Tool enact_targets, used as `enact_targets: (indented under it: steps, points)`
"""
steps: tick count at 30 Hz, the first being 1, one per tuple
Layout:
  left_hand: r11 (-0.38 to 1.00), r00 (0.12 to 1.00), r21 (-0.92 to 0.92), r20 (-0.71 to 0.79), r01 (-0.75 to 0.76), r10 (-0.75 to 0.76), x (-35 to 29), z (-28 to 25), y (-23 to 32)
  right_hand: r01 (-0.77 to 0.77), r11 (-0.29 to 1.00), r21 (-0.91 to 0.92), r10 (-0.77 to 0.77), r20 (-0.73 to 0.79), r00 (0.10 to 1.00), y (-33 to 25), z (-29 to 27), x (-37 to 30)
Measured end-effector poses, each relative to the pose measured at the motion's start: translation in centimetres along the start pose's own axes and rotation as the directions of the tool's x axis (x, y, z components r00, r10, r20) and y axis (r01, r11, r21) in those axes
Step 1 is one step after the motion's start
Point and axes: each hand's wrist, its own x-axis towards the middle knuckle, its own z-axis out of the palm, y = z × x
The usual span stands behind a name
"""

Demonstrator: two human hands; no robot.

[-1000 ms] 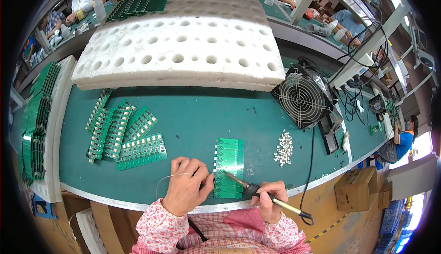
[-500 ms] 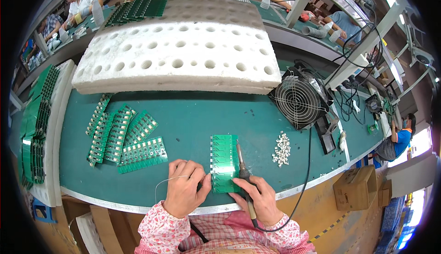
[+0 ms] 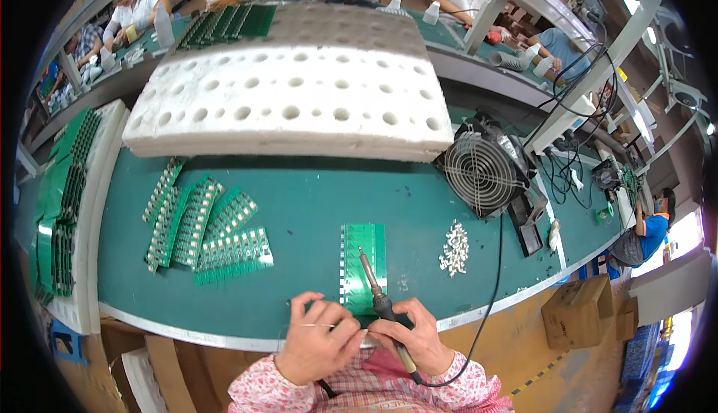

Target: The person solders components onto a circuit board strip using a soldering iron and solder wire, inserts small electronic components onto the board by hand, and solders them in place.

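A green circuit board [image 3: 375, 242] lies flat on the bench with small pale parts along its left edge. My right hand [image 3: 416, 338] grips a soldering iron [image 3: 382, 304] by its dark handle, the metal shaft slanting up and left over the board. Whether the tip touches the board I cannot tell. My left hand [image 3: 318, 344] is closed on a thin solder wire [image 3: 307, 325], just below the board's near left corner. The fingertips of both hands come close together at the board's near edge.
Several populated boards [image 3: 196, 222] lie fanned at left. Small pale components [image 3: 454, 250] are heaped at right, below a fan [image 3: 481, 172]. A white foam block [image 3: 292, 133] spans the back. More boards [image 3: 63, 196] stand in foam at far left. The iron's cord [image 3: 495, 293] curves along the right.
My left hand has moved down and right, away from the board's left edge to beside my right hand. My right hand has drawn back off the board, and the iron now tilts leftward.
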Motion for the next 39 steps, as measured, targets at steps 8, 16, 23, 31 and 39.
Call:
enact_targets:
  steps: [8, 16, 23, 31, 39]
  points:
    - [0.985, 0.981, -0.008, -0.096, 0.172, -0.172, 0.1, -2.2, -1.7, -0.057, 0.995, 0.085, 0.068, -0.127, 0.990, 1.2, -1.1, 0.8]
    - [0.974, 0.948, 0.083, -0.261, 0.210, -0.182, 1.4, -0.7, -3.9, -0.323, 0.670, 0.669, 0.583, -0.204, 0.786, 0.8, -0.8, 0.4]
    - [0.972, 0.952, -0.109, -0.205, 0.209, -0.228, 1.2, -0.9, -4.3, -0.380, 0.649, 0.660, 0.593, -0.125, 0.796, 0.7, 0.6, -0.7]
    - [0.972, 0.964, -0.139, -0.161, 0.190, -0.212, 1.6, -0.9, -4.3, -0.390, 0.606, 0.693, 0.575, -0.043, 0.817, 1.2, 0.2, -1.0]
    - [0.968, 0.963, -0.149, -0.147, 0.203, -0.225, 1.3, -0.9, -4.3, -0.436, 0.610, 0.662, 0.595, -0.018, 0.804, 0.9, 0.2, -1.0]
